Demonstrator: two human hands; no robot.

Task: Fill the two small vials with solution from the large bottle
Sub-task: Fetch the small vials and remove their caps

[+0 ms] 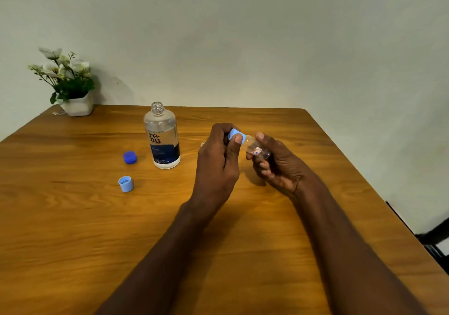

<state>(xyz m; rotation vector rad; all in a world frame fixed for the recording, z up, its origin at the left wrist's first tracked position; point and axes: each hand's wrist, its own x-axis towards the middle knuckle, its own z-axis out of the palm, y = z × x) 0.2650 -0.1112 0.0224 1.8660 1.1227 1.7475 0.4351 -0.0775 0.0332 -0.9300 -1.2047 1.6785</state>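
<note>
Just right of the large bottle [162, 136], right hand [274, 164] grips a light, slick vial [257, 148]; left hand [218, 159] pinches its cap [236, 135]; hold the body.

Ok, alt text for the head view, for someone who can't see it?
Both hands hold a small vial over a wooden table: the left hand grips its light blue cap, the right hand its body. The large bottle stands uncapped, two loose caps beside it.

Right hand [274, 164] holds a tilted vial [258, 148]; left hand [218, 156] grips its light-blue cap [236, 135]. Open bottle [163, 137] stands on the table [73, 229] beside two loose caps [129, 157], flowerpot [77, 105] behind
</note>
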